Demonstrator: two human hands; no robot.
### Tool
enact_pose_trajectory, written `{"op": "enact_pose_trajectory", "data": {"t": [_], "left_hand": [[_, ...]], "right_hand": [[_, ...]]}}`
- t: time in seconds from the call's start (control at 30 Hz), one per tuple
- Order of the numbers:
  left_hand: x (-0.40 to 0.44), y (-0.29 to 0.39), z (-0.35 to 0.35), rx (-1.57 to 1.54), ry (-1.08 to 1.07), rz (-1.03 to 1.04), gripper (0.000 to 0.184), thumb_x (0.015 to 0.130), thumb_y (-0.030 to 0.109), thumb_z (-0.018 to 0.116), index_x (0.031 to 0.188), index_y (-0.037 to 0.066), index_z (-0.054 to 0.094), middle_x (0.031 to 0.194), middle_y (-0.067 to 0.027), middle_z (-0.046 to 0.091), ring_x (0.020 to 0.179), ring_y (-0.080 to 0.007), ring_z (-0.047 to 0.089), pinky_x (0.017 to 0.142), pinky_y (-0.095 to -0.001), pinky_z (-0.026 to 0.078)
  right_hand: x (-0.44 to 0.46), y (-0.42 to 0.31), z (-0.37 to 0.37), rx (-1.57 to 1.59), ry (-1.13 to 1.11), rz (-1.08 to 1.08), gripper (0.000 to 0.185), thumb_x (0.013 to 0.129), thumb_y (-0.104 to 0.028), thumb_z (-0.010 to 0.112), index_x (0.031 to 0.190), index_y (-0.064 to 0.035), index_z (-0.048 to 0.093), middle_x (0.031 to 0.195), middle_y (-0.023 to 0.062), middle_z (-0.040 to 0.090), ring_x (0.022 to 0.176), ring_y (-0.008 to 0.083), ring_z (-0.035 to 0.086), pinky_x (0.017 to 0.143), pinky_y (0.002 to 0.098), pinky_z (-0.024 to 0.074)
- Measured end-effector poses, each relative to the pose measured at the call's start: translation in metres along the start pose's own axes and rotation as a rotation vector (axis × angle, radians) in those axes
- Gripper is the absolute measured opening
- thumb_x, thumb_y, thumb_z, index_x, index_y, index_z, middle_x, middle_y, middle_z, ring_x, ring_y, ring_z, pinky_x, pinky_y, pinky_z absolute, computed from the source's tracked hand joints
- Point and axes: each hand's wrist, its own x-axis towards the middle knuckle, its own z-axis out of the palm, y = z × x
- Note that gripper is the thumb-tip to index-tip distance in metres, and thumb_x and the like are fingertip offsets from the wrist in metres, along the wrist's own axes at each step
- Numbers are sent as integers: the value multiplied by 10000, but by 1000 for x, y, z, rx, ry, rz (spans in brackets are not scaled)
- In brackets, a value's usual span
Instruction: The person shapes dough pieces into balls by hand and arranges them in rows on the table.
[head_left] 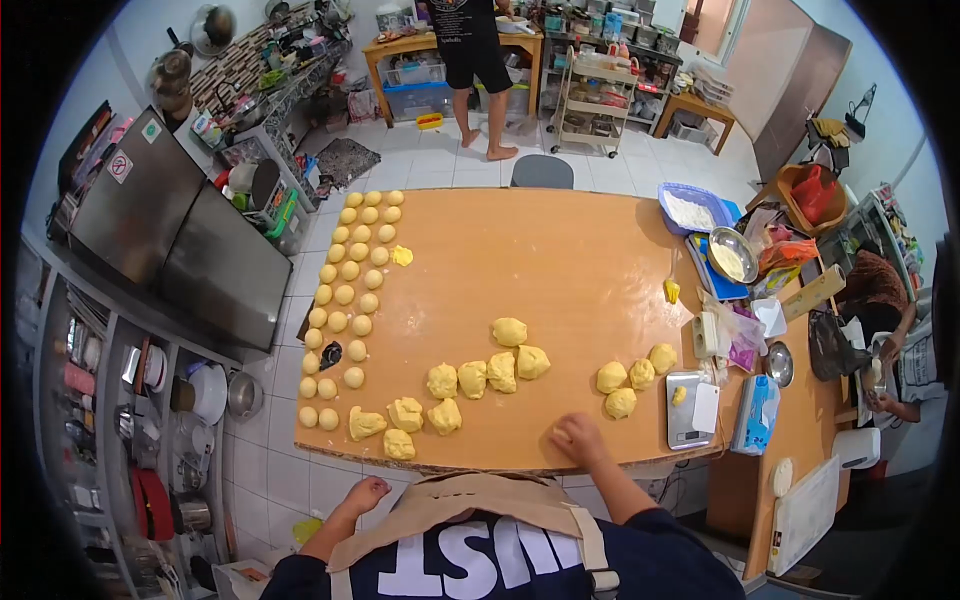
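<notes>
My left hand (367, 493) hangs just off the table's front edge with its fingers curled in, and nothing shows in it. Near the front edge, my right hand (578, 438) is down at the tabletop, fingers bent; whatever may be under them is hidden. To its left lie several rough lumps of yellow dough (444, 416), and a small group of dough lumps (620, 403) is ahead on its right. Rows of smooth round dough balls (344, 294) line the table's left side. A digital scale (686, 428) with a small dough piece stands at the right.
A blue basin of flour (668, 215) and a metal bowl (733, 254) stand at the back right. A blue packet (755, 415) lies beside the scale. One person (477, 60) stands at the back counter; another person's hand (884, 402) is at far right. A fridge (180, 230) stands left.
</notes>
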Motion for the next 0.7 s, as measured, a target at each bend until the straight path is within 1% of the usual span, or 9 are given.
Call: {"op": "enact_pose_trajectory", "data": {"t": [0.07,0.17,0.27,0.37,0.47,0.5,0.53,0.63,0.7], "left_hand": [[-7,7,0,-11,-19,-42,351,859,338,710,992,15,679,906,-145,714,843,-240,676,758,-346,534],[-9,1,3,36,-85,-51,362,854,346,712,996,15,680,904,-147,712,842,-251,676,759,-348,534],[-2,-3,2,86,-101,-21,373,852,356,713,1000,15,680,904,-149,711,841,-256,676,760,-349,533],[7,-12,6,64,-39,20,380,849,366,713,1001,19,680,901,-147,712,850,-254,677,763,-348,531],[3,-9,4,72,-19,-15,381,847,371,714,997,22,680,896,-146,712,858,-252,679,766,-346,530],[3,-8,5,117,-45,-22,381,847,372,714,994,22,681,896,-147,712,861,-252,679,768,-346,530],[3,-8,5,161,-67,-29,381,847,373,714,991,22,682,896,-148,711,864,-252,680,769,-345,530],[-2,-8,6,61,-89,-46,382,847,376,711,985,21,685,909,-155,711,874,-263,679,777,-352,531],[3,-6,8,78,-81,-19,382,845,383,709,979,26,690,916,-157,712,878,-273,678,781,-360,530]], "right_hand": [[32,-7,-12,-123,22,102,312,720,-193,806,948,-32,668,1005,137,644,942,336,609,821,416,510],[60,-25,13,-46,48,86,297,719,-187,806,933,-36,665,985,139,646,924,337,611,817,414,511],[26,-32,21,34,-22,-97,272,712,-170,806,896,-40,654,953,137,634,903,336,601,797,413,509],[-4,-11,1,90,26,-18,266,708,-159,805,892,-40,653,942,138,631,901,340,598,792,405,509],[31,-10,-15,-105,31,97,280,699,-166,815,900,-46,662,976,132,638,938,338,601,811,391,513],[46,-15,-12,-69,24,148,323,688,-184,823,935,-48,665,1006,130,638,973,339,598,836,395,512],[45,-22,-4,-61,13,117,336,697,-190,817,958,-45,663,1015,132,640,977,335,599,843,399,510],[50,-34,10,-41,-3,3,376,723,-208,797,1028,-35,660,1044,136,643,990,322,604,864,411,505],[41,-25,1,67,163,155,296,804,-194,734,1037,-28,659,1060,138,646,997,311,611,870,399,502]]}}
